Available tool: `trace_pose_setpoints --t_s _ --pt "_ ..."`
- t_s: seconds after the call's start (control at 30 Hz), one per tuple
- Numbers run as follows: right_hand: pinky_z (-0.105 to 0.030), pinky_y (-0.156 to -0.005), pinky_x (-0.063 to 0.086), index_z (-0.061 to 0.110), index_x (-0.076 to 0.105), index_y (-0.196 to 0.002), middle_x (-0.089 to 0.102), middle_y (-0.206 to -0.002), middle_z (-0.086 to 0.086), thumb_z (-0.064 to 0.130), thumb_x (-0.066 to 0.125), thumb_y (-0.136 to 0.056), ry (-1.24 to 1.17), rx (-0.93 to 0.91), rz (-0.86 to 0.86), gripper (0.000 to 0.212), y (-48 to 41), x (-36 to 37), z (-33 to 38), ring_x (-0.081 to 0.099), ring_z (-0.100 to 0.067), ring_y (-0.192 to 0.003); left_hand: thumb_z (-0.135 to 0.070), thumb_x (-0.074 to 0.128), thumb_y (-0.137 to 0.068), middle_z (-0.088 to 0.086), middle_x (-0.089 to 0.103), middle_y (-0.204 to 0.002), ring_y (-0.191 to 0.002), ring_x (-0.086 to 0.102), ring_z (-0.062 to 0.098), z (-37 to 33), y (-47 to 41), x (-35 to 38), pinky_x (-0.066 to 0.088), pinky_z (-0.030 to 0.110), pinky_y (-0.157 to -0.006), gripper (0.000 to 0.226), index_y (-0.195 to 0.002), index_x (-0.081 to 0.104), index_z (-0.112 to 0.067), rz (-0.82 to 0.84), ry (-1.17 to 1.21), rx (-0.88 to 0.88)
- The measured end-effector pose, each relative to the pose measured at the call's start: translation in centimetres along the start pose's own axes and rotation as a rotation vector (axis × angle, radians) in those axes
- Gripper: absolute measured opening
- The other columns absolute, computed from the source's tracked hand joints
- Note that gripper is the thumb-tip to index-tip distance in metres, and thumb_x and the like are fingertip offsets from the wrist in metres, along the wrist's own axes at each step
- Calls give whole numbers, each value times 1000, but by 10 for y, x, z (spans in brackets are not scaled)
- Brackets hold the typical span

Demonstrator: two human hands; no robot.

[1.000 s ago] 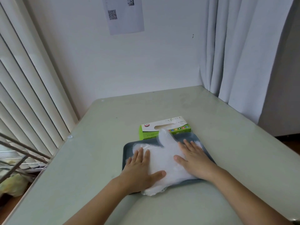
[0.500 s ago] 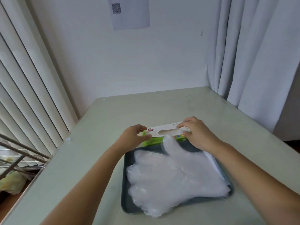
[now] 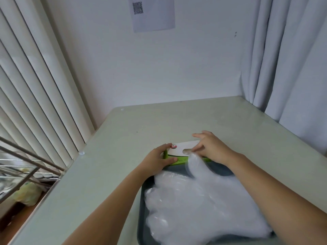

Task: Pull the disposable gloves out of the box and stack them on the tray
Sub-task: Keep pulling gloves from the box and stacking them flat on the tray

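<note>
my left hand [image 3: 156, 161] grips the left end of the box [image 3: 178, 152]: the thumb lies flat along its green near side, and the fingers curl over the far corner, beside the small red mark on the white top. my right hand [image 3: 211, 149] is on the right part of the same box. its thumb and one finger come together at the slot in the top, pinching the edge of a clear glove [image 3: 194, 164] there; the rest of the fingers are spread and lifted off the box, one pointing out to the left. the pinch is a little blurred, so i cannot tell how much of the film is between the tips.

from my right fingertips the glove hangs down toward me, over the box's near side and onto the tray [image 3: 141, 214]. the tray sits just below both hands, touching the box. a stack [image 3: 200, 209] of clear gloves lies in it, between my forearms and under my right wrist, spilling over the near edge. all of this is on the pale table [image 3: 106, 174]. well beyond my fingers, a paper [image 3: 153, 14] with a code hangs on the wall.
</note>
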State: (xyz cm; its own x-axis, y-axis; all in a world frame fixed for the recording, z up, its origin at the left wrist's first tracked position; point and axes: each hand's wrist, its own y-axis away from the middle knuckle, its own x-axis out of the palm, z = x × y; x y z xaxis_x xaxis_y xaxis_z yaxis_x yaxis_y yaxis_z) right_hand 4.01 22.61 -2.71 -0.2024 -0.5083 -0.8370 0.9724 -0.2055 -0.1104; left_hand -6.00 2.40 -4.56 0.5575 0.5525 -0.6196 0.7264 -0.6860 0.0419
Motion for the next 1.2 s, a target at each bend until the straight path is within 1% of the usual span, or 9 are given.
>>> trace_pose_setpoints --t_s 0.1,0.23,0.33,0.57,0.7,0.83,0.93,1.03,1.2 --pt "-35 -116 17 33 76 -95 41 -147 8 54 67 -80 -2 17 30 27 -3 5 5 16 -14 -142 -26 69 -88 -8 39 -148 -140 33 11 2 0 0 22 15 -105 51 -135 51 -32 9 1 21" --pt "-24 -98 34 12 78 -90 54 -135 2 19 64 -89 181 -40 -50 15 -7 8 6 43 -15 -125 -28 70 -87 -3 32 -155 -141 32 13 3 -2 0 22 20 -109 48 -130 53 -40 14 11 24" --pt "-19 -87 36 10 76 -83 56 -128 3 14 65 -88 149 -20 -102 13 -4 8 -1 53 -13 -107 -28 70 -87 -2 32 -155 -140 33 12 3 0 0 24 17 -106 46 -128 55 -41 14 37 32" --pt "-18 -81 38 20 71 -66 57 -112 6 6 71 -81 -290 135 -213 20 -1 5 -7 58 -13 -95 -28 70 -87 -4 32 -155 -140 33 11 1 2 -1 23 14 -101 48 -131 55 -37 24 48 28" --pt "-23 -87 41 4 71 -93 62 -112 0 6 67 -86 -528 273 -331 9 -5 4 -16 58 -15 -99 -28 70 -87 -3 32 -155 -140 32 10 1 2 -1 22 16 -104 48 -131 55 -37 23 48 30" --pt "-28 -76 55 -3 60 -83 62 -93 -16 -1 52 -94 -1284 458 -552 14 -2 -6 -16 63 -21 -83 -28 69 -88 -3 31 -154 -142 30 12 -1 3 -2 21 15 -103 49 -134 54 -35 30 53 32" --pt "-37 -86 51 -4 54 -90 60 -95 -17 1 46 -98 -1803 486 -672 13 2 -13 -26 61 -23 -90 -26 69 -88 -3 33 -154 -141 31 11 -2 3 -2 20 13 -103 48 -133 55 -33 28 54 38" --pt "-35 -90 46 -5 54 -101 60 -99 -16 5 46 -99 -1833 467 -603 13 5 -15 -27 61 -23 -94 -26 70 -87 -4 35 -152 -138 35 13 -4 5 -2 23 15 -102 47 -131 57 -33 11 58 26" --pt "-31 -89 53 -1 55 -90 63 -92 -13 7 44 -100 -1744 355 -541 17 15 -38 2 64 -19 -83 -23 72 -86 -7 48 -137 -120 48 11 -5 5 -2 33 16 -95 43 -127 61 -30 0 83 17"
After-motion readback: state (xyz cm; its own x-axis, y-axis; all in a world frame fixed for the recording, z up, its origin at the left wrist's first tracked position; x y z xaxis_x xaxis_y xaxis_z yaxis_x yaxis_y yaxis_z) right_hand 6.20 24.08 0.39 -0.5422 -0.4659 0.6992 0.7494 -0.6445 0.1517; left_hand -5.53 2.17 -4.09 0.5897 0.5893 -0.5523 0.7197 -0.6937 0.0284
